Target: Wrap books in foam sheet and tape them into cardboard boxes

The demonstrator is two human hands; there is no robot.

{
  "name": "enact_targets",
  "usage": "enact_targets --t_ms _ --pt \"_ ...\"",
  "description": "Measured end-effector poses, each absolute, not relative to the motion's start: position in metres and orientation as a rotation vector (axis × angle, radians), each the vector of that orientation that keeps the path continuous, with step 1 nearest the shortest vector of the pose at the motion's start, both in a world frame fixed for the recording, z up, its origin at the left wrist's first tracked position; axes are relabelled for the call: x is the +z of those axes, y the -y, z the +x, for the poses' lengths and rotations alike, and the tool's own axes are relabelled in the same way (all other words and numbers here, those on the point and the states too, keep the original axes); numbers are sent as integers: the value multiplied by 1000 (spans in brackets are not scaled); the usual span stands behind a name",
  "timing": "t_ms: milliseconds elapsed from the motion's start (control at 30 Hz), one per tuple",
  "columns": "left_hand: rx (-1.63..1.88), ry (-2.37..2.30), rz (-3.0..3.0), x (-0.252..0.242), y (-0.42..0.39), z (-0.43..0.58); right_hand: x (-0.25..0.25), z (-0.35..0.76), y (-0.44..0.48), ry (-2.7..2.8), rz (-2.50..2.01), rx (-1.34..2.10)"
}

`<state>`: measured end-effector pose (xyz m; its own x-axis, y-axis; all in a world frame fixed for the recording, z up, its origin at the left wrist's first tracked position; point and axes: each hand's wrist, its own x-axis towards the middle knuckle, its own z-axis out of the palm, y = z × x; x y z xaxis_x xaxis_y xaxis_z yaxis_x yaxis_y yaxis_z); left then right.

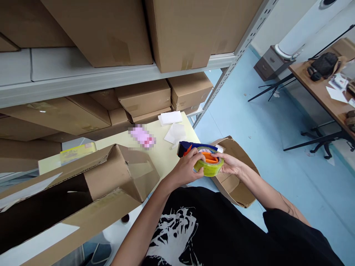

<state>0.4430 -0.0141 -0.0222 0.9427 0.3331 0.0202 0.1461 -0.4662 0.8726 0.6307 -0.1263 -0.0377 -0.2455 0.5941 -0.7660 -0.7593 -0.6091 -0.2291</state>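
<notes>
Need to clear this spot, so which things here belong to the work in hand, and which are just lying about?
In use: left hand, right hand, blue tape dispenser, tape roll.

Lying about: white paper sheets, shelved cardboard boxes, wooden desk.

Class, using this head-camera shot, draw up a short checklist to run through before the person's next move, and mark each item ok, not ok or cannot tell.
1. Both hands on the work: ok. The left hand grips the blue tape dispenser, and the right hand cups its roll of tape.
2. Roll mounted in the dispenser: ok. It sits within the blue frame.
3. Free end of the tape findable: cannot tell. The hands and the orange parts hide it.
4. Carton on the left closed: not ok. The cardboard carton has its end open, with flaps raised.
</notes>
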Motion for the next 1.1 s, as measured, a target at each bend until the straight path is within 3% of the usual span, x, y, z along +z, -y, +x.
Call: enact_targets --t_ms 300,533,900,1100 --pt "468 -379 2043 -19 15 437 -30 627 122 -378 -1045 1914" --pt "839 -803 2087 -14 46 442 -19 620 116 -431 -1039 1650" --pt "966 -927 1908 -24 39 454 -18 605 112 -282 -1105 1421" --pt "1115 -985 2164 -26 40 460 -21 596 111 -158 -1146 1220"
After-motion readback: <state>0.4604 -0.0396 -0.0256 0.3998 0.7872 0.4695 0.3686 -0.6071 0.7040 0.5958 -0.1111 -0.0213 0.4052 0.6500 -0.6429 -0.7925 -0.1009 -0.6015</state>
